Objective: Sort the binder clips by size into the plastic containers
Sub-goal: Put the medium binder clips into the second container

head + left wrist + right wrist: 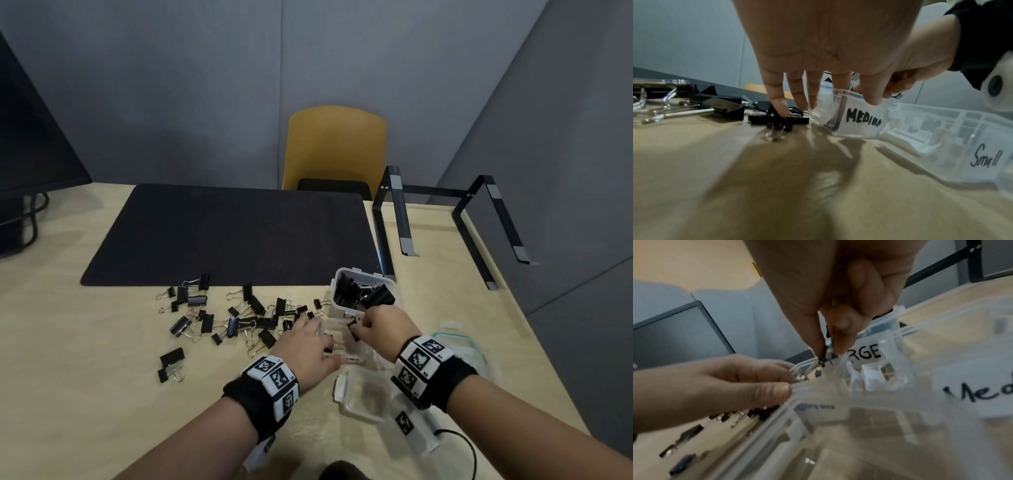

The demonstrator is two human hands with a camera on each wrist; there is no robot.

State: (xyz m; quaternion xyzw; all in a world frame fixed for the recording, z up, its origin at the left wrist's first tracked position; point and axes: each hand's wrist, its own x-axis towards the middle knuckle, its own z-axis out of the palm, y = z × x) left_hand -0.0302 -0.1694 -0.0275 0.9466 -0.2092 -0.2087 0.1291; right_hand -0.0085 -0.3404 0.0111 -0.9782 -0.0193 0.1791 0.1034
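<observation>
From the head view, my left hand [308, 346] lies flat with fingers spread, its fingertips at the near edge of the scattered binder clips [236, 320] and its thumb side against the medium container [339, 337]. My right hand [383, 325] hovers over that same container, pinching a small clip [354, 331]. Just beyond my right hand stands the large container [364, 291], already packed with big clips; nearer than my hands lies the small container [366, 394]. A black desk mat [233, 233] spreads beyond the clip pile, a yellow chair [335, 147] behind it. From the left wrist view, my fingers [777, 97] point down, the little finger touching a black clip [778, 123], the thumb resting on the rim of the tub marked "MEDIUM" [849, 116]; the tub marked "Small" [962, 146] sits to its right. From the right wrist view, thumb and forefinger [840, 337] nip the clip [823, 356] above the medium tub's rim, the "LARGE" label [865, 353] directly behind.
</observation>
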